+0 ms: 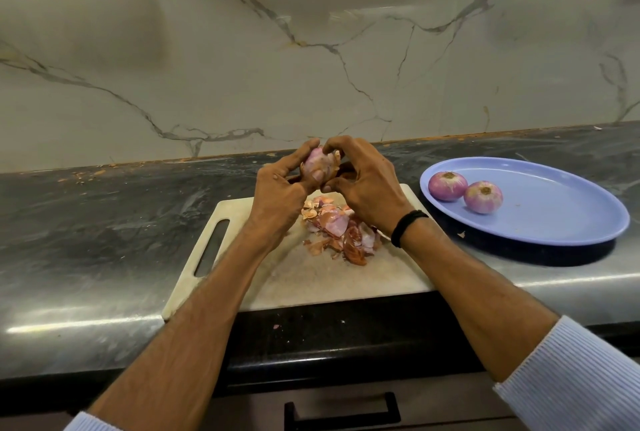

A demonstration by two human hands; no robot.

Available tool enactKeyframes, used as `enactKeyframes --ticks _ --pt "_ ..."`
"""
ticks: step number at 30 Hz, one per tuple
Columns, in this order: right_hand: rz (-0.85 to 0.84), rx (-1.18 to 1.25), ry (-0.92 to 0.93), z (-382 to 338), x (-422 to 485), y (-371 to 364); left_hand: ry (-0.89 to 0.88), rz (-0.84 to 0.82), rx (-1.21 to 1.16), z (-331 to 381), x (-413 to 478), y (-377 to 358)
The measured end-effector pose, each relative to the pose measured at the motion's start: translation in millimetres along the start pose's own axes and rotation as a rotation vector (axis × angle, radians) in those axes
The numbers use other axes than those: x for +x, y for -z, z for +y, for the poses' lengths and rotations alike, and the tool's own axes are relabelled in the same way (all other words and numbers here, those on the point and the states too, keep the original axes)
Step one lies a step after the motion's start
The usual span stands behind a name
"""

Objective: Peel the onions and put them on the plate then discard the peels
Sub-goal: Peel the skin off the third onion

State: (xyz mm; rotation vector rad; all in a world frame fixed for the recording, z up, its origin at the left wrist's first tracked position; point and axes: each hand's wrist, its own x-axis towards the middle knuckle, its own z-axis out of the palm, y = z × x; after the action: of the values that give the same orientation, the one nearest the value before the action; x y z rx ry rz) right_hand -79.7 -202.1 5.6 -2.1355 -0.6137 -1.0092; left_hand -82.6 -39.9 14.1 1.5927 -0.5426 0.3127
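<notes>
A pink onion (320, 162) with loose brown skin is held above the far edge of the white cutting board (301, 278). My left hand (280, 191) grips it from the left, fingers curled round it. My right hand (363, 184) grips it from the right, thumb and fingertips pinching at its skin. A pile of peels (337, 228) lies on the board under my hands. Two peeled onions (447, 185) (483, 196) sit side by side on the left part of the blue plate (561, 219) to the right.
The board and plate rest on a dark stone counter (104, 222) against a marbled wall. Small peel scraps lie on the counter's front edge (277, 326) and along the wall seam. A drawer handle (343, 410) shows below the counter.
</notes>
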Motion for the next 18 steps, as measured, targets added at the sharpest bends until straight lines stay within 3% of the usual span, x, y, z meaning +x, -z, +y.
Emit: enactKeyframes --ticks 18 --pt "0.014 -0.015 -0.009 1.0 -0.4 -0.7 0.066 0.016 -0.112 1.5 0.9 1.4"
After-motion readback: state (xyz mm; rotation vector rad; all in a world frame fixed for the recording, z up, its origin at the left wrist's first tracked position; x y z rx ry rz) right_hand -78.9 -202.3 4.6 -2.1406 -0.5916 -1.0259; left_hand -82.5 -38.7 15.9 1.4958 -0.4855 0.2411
